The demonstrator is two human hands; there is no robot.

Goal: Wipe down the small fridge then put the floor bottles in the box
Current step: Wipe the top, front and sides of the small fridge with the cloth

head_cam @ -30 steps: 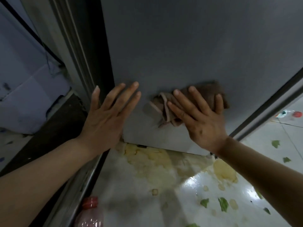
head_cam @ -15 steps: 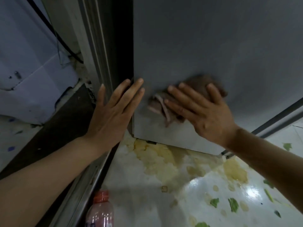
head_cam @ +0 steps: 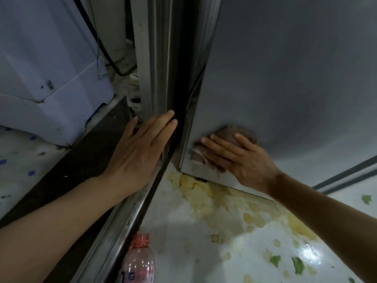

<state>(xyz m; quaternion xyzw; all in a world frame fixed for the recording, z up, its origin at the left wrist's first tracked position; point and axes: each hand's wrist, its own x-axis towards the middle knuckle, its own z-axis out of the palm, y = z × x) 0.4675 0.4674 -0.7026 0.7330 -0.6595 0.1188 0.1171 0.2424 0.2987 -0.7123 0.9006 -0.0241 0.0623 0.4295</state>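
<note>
The small grey fridge (head_cam: 289,82) fills the upper right, its lower left corner just above the floor. My right hand (head_cam: 236,158) lies flat on a brown cloth (head_cam: 232,133) and presses it against the fridge's side near that corner. My left hand (head_cam: 140,152) is open, fingers straight, resting against the metal frame (head_cam: 146,78) beside the dark gap left of the fridge. A clear plastic bottle (head_cam: 138,262) with a red open neck stands on the floor at the bottom edge, next to the frame's rail.
The white floor (head_cam: 204,242) below the fridge has yellow stains and green marks. A white appliance (head_cam: 40,82) with a black cable (head_cam: 102,48) stands at the left behind a dark strip. A small white bottle (head_cam: 134,92) sits by the frame's base.
My right hand has slid the cloth left and down toward the fridge's lower left corner. My left hand has moved off the fridge onto the frame. The view has shifted left.
</note>
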